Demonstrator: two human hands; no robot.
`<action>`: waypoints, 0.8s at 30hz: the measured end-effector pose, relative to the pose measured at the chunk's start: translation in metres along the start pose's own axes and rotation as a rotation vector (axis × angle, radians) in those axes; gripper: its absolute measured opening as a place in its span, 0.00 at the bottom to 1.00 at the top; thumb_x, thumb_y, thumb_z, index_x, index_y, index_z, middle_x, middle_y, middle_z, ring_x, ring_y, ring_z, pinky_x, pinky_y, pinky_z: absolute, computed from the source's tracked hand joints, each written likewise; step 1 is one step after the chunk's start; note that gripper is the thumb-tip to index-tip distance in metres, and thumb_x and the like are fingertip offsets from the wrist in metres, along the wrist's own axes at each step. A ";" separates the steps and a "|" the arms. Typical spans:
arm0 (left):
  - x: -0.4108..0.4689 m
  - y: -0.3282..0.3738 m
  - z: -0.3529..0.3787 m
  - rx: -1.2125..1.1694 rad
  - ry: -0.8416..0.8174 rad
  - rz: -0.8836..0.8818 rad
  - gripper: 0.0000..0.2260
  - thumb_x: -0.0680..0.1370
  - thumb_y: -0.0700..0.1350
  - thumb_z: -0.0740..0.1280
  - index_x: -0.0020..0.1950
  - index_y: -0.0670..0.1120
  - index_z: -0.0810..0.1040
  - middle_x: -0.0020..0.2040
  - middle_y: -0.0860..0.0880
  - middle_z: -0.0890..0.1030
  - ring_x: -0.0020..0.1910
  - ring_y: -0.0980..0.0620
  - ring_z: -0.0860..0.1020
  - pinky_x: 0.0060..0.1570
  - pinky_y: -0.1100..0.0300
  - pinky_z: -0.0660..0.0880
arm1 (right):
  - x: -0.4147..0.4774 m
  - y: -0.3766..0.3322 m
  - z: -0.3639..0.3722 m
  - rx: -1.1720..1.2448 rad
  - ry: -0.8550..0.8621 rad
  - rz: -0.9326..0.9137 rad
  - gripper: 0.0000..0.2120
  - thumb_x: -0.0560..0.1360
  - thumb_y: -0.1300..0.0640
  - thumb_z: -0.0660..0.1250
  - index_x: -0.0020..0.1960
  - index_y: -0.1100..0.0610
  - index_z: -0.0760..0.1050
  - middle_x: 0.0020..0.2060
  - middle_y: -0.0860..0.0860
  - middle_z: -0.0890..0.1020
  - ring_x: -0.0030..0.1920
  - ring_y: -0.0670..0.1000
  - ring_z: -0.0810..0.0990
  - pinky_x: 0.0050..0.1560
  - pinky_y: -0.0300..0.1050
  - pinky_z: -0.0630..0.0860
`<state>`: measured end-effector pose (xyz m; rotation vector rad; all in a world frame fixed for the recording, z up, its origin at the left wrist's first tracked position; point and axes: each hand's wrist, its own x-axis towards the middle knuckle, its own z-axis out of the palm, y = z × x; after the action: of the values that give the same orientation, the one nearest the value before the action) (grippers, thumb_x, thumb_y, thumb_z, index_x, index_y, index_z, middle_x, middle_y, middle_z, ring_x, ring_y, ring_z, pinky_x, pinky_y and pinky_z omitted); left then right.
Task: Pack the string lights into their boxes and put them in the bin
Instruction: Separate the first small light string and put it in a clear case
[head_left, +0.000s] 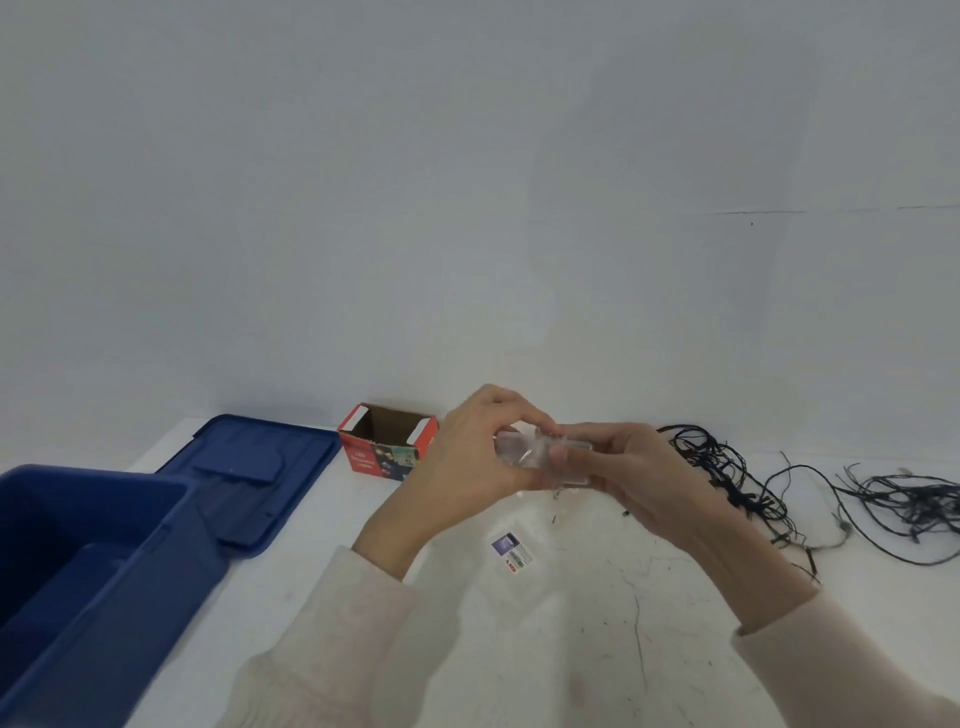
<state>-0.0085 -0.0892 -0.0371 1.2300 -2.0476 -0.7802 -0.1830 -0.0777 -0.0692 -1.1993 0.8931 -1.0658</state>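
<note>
**Q:** What do the two hands hold, and how much of it can be made out?

**A:** The left hand (467, 452) and right hand (631, 475) meet above the table (571, 649), both closed around one clear plastic box (545, 457). The left fingers curl over its near-left end; the right thumb lies on its front face with the fingers behind. The box is transparent and blurred, so its contents cannot be read, and its far side is hidden by the fingers. Both sleeves (332, 649) are pale and run off the lower edge.

**Q:** What lies just below the hands?

**A:** One flat, clear piece of packaging with a small printed label (511, 553), on the table. Its outline is faint against the white surface.

**Q:** How many string lights are there, and where?

**A:** Two dark tangles on the table to the right: one string-light bundle (727, 478) partly hidden behind the right hand, and a second bundle (904, 506) cut off by the right edge. Whether they are joined cannot be told.

**Q:** And the containers?

**A:** One red cardboard box (387, 447), open at the top, stands left of the hands near the wall (467, 208). One blue bin (93, 597) sits at the lower left, cut off by the frame, with one blue lid (260, 473) lying flat between it and the cardboard box.
</note>
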 end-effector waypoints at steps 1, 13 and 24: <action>0.002 -0.003 -0.004 -0.043 -0.008 -0.045 0.18 0.63 0.47 0.79 0.49 0.58 0.79 0.54 0.56 0.75 0.49 0.59 0.76 0.46 0.67 0.75 | 0.004 0.002 0.004 0.016 0.002 0.010 0.15 0.68 0.60 0.69 0.52 0.66 0.81 0.45 0.58 0.85 0.44 0.53 0.83 0.44 0.40 0.78; -0.009 -0.114 0.006 -0.026 0.171 -0.601 0.16 0.76 0.53 0.66 0.59 0.47 0.75 0.58 0.46 0.78 0.52 0.50 0.75 0.50 0.59 0.71 | 0.028 0.041 0.023 0.536 0.318 0.265 0.12 0.67 0.66 0.70 0.48 0.72 0.78 0.41 0.61 0.82 0.35 0.57 0.82 0.43 0.46 0.83; -0.016 -0.112 0.027 -0.115 0.213 -0.699 0.20 0.74 0.49 0.70 0.63 0.47 0.70 0.55 0.52 0.74 0.51 0.51 0.75 0.49 0.60 0.73 | 0.016 0.040 0.017 0.505 0.327 0.213 0.12 0.67 0.63 0.70 0.47 0.70 0.80 0.46 0.62 0.83 0.39 0.55 0.83 0.48 0.47 0.82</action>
<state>0.0373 -0.1143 -0.1414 1.8958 -1.3701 -1.0015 -0.1563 -0.0867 -0.1059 -0.5078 0.9036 -1.2375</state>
